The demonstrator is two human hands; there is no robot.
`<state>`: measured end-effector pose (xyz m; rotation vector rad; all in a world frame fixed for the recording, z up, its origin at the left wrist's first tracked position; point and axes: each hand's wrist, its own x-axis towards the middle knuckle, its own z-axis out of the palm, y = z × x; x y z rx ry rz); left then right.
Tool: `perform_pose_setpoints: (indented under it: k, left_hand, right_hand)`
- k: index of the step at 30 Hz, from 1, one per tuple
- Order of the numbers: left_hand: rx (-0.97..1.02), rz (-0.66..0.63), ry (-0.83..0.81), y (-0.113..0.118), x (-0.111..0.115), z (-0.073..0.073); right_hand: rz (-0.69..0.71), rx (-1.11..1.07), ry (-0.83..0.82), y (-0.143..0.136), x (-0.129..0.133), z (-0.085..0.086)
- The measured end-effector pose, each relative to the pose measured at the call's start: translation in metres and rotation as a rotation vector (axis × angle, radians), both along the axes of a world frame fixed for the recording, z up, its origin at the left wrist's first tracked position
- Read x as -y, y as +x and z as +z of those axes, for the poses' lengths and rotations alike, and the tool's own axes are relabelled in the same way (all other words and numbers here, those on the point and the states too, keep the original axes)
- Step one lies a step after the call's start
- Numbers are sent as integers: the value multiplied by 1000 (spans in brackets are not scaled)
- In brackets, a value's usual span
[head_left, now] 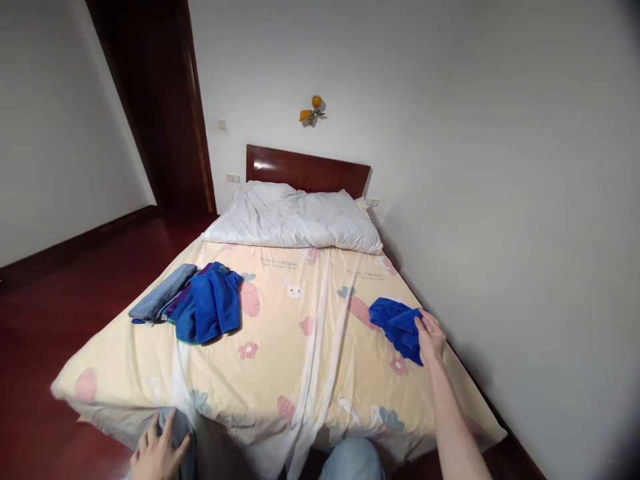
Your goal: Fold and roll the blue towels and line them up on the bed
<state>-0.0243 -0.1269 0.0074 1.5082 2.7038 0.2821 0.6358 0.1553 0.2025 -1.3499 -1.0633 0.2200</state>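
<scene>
While the right hand (431, 333) pinches the blue cloth (397, 325) on the bed (280, 360), the left hand (159, 448), fingers spread, seems to rest on the near-left knee (176, 427).

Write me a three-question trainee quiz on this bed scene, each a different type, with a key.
1. True or false: the right hand holds a blue cloth.
2. Which lies at the headboard end of the bed?
A) the clothes pile
B) the white bedding
C) the blue cloth
3. Fill in: the fingers of the left hand are spread over the person's denim-covered ____.

Key: 1. True. 2. B. 3. Knee.
</scene>
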Motion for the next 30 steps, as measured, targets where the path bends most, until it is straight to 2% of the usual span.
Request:
perform_pose_setpoints:
  k: [2, 4, 9, 12, 14, 17, 19, 22, 26, 28, 30]
  left_hand:
    - [25, -9, -6, 1, 2, 7]
    - [47, -23, -3, 1, 5, 14]
    - [73, -94, 65, -1, 20, 23]
    - [129, -197, 150, 3, 36, 24]
    - [237, -291, 217, 15, 48, 29]
    - [503, -475, 270, 43, 63, 51]
    - [657, -626, 275, 63, 69, 80]
    - [780, -797, 331, 86, 67, 140]
    - [817, -864, 517, 101, 49, 228]
    - [774, -911, 650, 109, 36, 270]
    - [705, -954, 807, 119, 23, 308]
  right_hand:
    - [54, -96, 83, -16, 3, 37]
    - [93, -91, 169, -34, 9, 75]
    - [157, 68, 287, -83, 39, 154]
    - [134, 301, 347, -115, 69, 188]
    - [73, 471, 385, -138, 90, 204]
    - [-14, 656, 438, -171, 115, 218]
    - [-20, 705, 469, -191, 127, 222]
    - [68, 756, 489, -220, 140, 225]
    - [160, 858, 461, -263, 164, 233]
    - [175, 870, 449, -285, 179, 238]
    - [254, 879, 421, -306, 195, 242]
